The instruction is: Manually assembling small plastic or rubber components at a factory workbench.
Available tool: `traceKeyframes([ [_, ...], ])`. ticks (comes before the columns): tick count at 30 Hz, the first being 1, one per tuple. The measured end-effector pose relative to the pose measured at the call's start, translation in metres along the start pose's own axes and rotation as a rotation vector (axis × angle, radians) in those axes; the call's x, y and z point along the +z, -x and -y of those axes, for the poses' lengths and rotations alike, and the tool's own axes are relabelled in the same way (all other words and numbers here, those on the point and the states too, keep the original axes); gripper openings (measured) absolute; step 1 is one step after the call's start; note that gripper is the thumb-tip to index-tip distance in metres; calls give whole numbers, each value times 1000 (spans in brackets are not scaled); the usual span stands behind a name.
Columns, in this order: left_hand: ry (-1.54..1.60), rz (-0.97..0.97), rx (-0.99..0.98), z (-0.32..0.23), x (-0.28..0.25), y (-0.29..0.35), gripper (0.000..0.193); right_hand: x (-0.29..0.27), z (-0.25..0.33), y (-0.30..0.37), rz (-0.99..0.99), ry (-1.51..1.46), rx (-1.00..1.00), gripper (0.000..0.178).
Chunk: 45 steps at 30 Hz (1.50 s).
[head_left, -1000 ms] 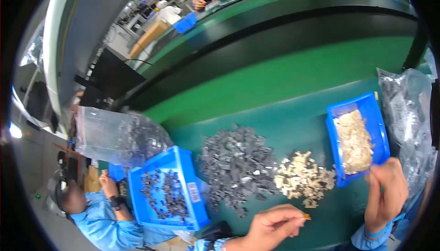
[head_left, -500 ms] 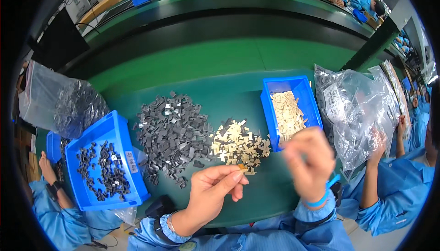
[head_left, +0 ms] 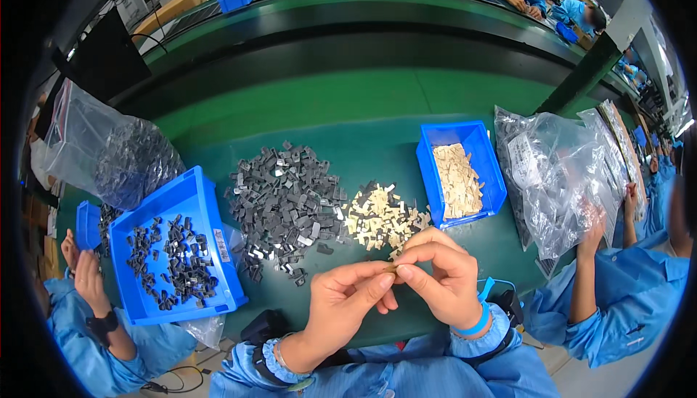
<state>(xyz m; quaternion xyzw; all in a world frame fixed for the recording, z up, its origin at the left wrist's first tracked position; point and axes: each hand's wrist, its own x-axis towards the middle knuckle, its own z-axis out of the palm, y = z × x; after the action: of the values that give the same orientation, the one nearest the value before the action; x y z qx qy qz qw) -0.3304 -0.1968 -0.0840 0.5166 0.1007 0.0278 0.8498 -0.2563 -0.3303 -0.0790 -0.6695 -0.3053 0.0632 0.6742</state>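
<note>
Because the piece [head_left: 391, 268] looks tiny and thin, it should be light, probably stiff and easily dropped; its edges seem the best hold. It is over the bench [head_left: 363, 155], just on the near side of the pale pile [head_left: 376, 218], with left grip [head_left: 341, 307] and right grip [head_left: 444, 282] both pinching it by the fingertips, which hide most of it. The tray [head_left: 207, 209] bears a white label [head_left: 222, 245] with dark characters; the bag [head_left: 555, 205] has a pale sticker [head_left: 524, 158], its print too small to read.

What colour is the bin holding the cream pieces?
The bin is blue, best seen in the head view.
</note>
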Motion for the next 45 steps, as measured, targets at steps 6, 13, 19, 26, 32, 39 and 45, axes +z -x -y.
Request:
traceKeyframes([
  [6, -77, -28, 80, -1, -2, 6, 12, 2, 10, -2, 12, 19, 22, 10],
  [13, -50, -59, 91, 1, -2, 6, 12, 0, 4, 2, 24, 8, -12, 10],
  [19, -85, -24, 91, 4, -2, 6, 12, 0, 8, 2, 72, 52, 3, 6],
  [26, -158, -94, 294, 1, -5, 4, 11, -1, 9, 1, 102, 179, -37, 8],
  [32, -195, -172, 334, 8, -1, 7, 10, 3, 12, 3, -4, 528, -291, 12],
  [39, -114, -131, 366, 14, 0, 6, 12, 4, 10, 6, -19, 545, -246, 12],
  [45, -96, -118, 318, 17, -2, 4, 12, 6, 10, 6, -32, 540, -236, 12],
])
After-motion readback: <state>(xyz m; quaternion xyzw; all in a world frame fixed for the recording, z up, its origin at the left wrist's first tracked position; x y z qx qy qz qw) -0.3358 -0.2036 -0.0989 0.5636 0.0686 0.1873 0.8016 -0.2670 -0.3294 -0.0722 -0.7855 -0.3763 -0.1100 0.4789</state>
